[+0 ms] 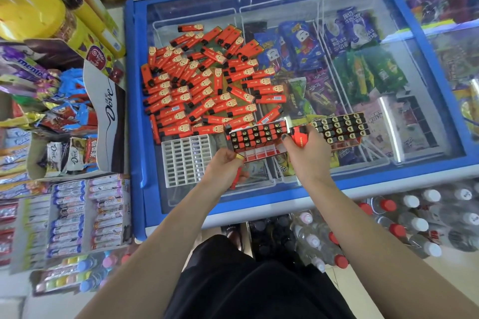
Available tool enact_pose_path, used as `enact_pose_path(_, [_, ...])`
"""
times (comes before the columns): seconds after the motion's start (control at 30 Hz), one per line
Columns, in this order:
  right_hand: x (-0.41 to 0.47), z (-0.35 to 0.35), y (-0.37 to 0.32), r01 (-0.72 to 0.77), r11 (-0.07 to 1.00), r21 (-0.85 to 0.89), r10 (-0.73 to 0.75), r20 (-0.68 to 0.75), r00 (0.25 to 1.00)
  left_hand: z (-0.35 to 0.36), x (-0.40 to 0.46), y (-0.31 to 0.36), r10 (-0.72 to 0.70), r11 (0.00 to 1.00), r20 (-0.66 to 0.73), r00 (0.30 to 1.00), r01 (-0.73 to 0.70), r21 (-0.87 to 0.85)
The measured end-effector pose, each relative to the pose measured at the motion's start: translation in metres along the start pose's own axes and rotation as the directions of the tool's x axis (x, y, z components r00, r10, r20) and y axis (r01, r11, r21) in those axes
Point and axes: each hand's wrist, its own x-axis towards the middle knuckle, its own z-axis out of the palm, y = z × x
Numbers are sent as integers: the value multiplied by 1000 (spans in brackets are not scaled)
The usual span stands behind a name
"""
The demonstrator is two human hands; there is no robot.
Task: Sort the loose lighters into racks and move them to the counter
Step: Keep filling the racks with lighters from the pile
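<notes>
Both hands over the freezer lid, nearest of all: left hand curled round one lighter, gold end up beside the thumb, red body hanging below the palm; right hand gripping a small bunch of lighters between the two filled racks. Just ahead, half-full rack, black tops showing in the far rows, near slots bare. To its right, full rack, tilted a little. To the left, white empty rack flat on the glass. Beyond, loose pile, many lighters lying crosswise, covering the lid's left part. Ice creams visible under the glass; sweets shelves at left, bottled drinks by the feet. Sorting step, judging by the layout, well short of done; no counter trip due yet. Next move probably: turn the left lighter upright, drop into a bare near slot, keeping it square so neighbours stay seated.
</notes>
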Motion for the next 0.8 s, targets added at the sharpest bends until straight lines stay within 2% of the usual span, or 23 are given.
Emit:
enact_pose_path(0.2, [-2, 6, 4, 39, 998, -52, -41, -34, 999, -4, -2, -1, 33, 998, 3, 999, -33, 51])
enact_pose_path(0.3, [2, 10, 7, -62, 997, -40, 62, 3, 998, -4, -2, 0, 48, 998, -24, 999, -47, 47])
enact_pose_path(0.5, [11, 12, 13, -320, 915, 245, 308, 86, 947, -7, -3, 5, 102, 987, -55, 993, -94, 127])
enact_pose_path(0.6, [15, 13, 15, -387, 878, 282, 371, 110, 922, -9, -5, 6, 119, 986, -46, 992, -113, 121])
enact_pose_path(0.7, [16, 12, 13, -393, 877, 276, 375, 117, 920, -11, -9, 6, 158, 980, -53, 986, -151, 127])
enact_pose_path(0.8, [9, 9, 5, -324, 916, 236, 318, 66, 946, -15, -10, 4, 174, 968, -63, 983, -159, 196])
